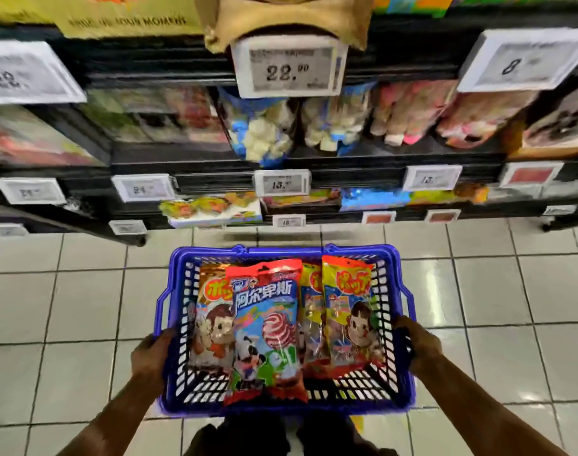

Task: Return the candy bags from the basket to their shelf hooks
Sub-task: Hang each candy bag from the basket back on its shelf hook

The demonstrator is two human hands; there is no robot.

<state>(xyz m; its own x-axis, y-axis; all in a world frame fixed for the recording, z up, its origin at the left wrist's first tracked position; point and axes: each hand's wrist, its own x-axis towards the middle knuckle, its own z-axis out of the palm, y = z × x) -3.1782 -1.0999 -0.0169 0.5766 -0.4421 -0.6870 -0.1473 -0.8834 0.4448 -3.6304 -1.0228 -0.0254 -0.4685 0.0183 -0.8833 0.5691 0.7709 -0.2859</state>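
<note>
— Blue plastic basket (281,250), head view: where's it at?
— Held out over the tiled floor (511,291), facing the shelf (396,156). Left hand (151,353) on the L rim, right hand (420,348) on the R rim. Fingers (165,336) of both are curled over the edge, clamped on the plastic. A grip on each side keeps it level, prob. so nothing slides.
— Candy bags?
— All in the basket, none on hooks yet. Lollipop bag (264,327) lies on top in the middle, w/ a brown bag (212,319) under its L edge. Two yellow ones sit on the R, the outer yellow bag (348,311) beside the wall. Header ends point toward the shelf, handy for hanging imo.
— Hooks?
— Can't pick them out, the shelf's too blurred. Price tag (289,69) reads 22.00; pkts below it hang or sit, can't tell.
— Next?
— Both hands are busy, so one must let go, or the basket goes down first.
</note>
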